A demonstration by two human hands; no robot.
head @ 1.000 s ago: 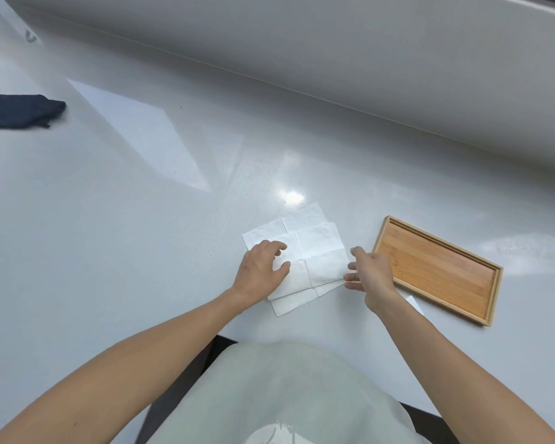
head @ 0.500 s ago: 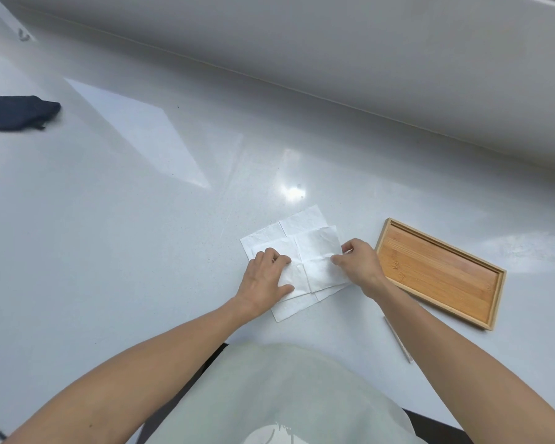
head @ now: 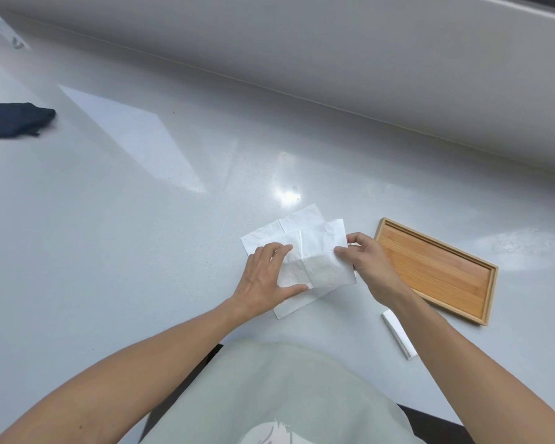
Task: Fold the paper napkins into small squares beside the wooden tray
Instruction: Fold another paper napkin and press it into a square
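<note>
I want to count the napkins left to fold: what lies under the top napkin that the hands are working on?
Under the top napkin at least one more flat napkin shows, sticking out at its far and near edges. The left hand and the top sheet cover the rest, so the count stays unknown.

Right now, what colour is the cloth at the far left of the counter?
Dark navy blue, plain with no visible pattern; the cloth shows in the head view.

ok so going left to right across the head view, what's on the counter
dark navy cloth → left hand pressing the white paper napkins → right hand pinching the top napkin's edge → rectangular wooden tray
</note>
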